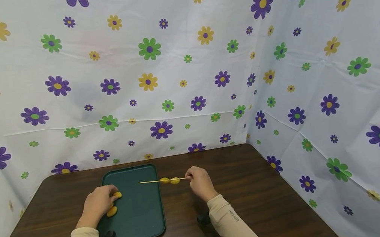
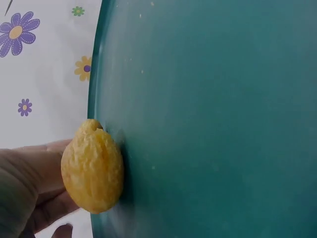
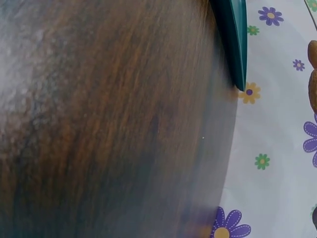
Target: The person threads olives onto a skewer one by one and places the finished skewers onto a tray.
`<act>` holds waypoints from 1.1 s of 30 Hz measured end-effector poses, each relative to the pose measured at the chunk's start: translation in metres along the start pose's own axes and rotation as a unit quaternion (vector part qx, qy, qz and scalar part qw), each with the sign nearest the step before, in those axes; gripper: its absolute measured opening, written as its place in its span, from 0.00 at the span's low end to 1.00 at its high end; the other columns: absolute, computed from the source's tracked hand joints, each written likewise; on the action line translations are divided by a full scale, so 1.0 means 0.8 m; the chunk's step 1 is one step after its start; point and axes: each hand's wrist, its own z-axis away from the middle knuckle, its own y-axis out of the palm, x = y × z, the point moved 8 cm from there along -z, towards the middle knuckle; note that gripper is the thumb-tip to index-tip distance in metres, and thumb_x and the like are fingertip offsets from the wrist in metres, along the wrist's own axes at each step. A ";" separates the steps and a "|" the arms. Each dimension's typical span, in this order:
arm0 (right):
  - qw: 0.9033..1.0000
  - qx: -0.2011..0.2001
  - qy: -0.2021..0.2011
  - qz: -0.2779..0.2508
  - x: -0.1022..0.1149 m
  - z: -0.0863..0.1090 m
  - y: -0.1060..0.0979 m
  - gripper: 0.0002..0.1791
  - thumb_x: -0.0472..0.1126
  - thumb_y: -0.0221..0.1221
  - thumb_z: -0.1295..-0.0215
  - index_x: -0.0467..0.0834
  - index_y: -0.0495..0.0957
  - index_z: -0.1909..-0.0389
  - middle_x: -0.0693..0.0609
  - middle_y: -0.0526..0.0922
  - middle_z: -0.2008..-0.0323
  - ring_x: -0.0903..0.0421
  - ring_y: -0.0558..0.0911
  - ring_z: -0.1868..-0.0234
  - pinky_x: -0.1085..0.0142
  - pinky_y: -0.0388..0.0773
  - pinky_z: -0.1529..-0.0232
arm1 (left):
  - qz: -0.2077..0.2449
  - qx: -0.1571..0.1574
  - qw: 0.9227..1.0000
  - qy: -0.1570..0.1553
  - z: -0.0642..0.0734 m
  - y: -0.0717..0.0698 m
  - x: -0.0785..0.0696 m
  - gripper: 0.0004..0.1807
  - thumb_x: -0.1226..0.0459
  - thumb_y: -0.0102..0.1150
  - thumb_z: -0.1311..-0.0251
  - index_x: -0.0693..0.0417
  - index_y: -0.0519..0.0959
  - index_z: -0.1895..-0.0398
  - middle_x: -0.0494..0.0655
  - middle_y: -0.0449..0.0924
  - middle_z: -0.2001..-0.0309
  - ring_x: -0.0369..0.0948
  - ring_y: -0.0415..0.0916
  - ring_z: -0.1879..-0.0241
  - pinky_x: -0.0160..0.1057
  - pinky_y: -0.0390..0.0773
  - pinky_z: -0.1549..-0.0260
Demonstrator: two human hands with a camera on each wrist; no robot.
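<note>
My right hand [image 1: 200, 183] pinches the end of a thin wooden skewer [image 1: 149, 182], held level above the table just right of the tray. Two yellow oval pieces [image 1: 175, 180] are threaded on it, nearer the hand than the bare tip. My left hand [image 1: 97, 202] is over the left side of a dark green tray [image 1: 140, 213], its fingers around a small yellow piece [image 1: 118, 194]. Close by, another yellow oval piece [image 1: 112, 211] lies on the tray. In the left wrist view a wrinkled yellow piece [image 2: 93, 171] partly hides the fingers.
The tray stands on a brown wooden table [image 1: 236, 182], its raised rim [image 3: 238, 44] also visible in the right wrist view. White curtains with printed flowers [image 1: 180, 89] hang behind the table and along its right side.
</note>
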 end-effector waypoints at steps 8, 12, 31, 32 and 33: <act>1.000 0.003 0.007 -0.002 -0.004 -0.002 -0.001 0.09 0.28 0.66 0.38 0.44 0.83 0.73 0.55 0.80 0.72 0.57 0.79 0.70 0.61 0.81 0.63 | 0.033 -0.014 0.999 0.014 0.000 -0.004 -0.005 0.10 0.70 0.73 0.44 0.56 0.81 0.61 0.50 0.84 0.64 0.41 0.74 0.73 0.51 0.82 0.68; 1.000 -0.004 0.012 0.000 -0.008 -0.003 -0.004 0.09 0.28 0.67 0.38 0.44 0.83 0.74 0.56 0.80 0.73 0.57 0.78 0.71 0.61 0.80 0.64 | 0.043 -0.036 0.998 0.029 -0.001 -0.009 -0.012 0.12 0.70 0.73 0.44 0.57 0.82 0.58 0.52 0.84 0.62 0.43 0.77 0.71 0.54 0.83 0.67; 1.000 -0.018 -0.003 -0.001 -0.014 -0.004 -0.009 0.09 0.27 0.67 0.40 0.44 0.83 0.74 0.55 0.81 0.73 0.56 0.80 0.70 0.61 0.81 0.65 | 0.047 -0.095 0.992 0.063 -0.002 -0.034 -0.066 0.11 0.67 0.75 0.45 0.55 0.86 0.58 0.49 0.86 0.63 0.44 0.81 0.67 0.54 0.84 0.63; 1.000 -0.017 -0.003 -0.001 -0.015 -0.004 -0.009 0.09 0.27 0.67 0.40 0.44 0.83 0.74 0.55 0.81 0.73 0.57 0.80 0.70 0.61 0.81 0.65 | 0.049 -0.095 0.992 0.061 -0.002 -0.033 -0.067 0.11 0.67 0.75 0.45 0.55 0.86 0.58 0.49 0.86 0.63 0.44 0.81 0.67 0.54 0.84 0.63; 1.000 -0.015 -0.003 -0.001 -0.014 -0.003 -0.008 0.09 0.27 0.67 0.40 0.44 0.83 0.74 0.55 0.81 0.73 0.57 0.80 0.70 0.62 0.81 0.64 | 0.052 -0.095 0.992 0.060 -0.002 -0.032 -0.068 0.12 0.66 0.75 0.45 0.55 0.86 0.58 0.49 0.86 0.63 0.44 0.81 0.67 0.54 0.84 0.64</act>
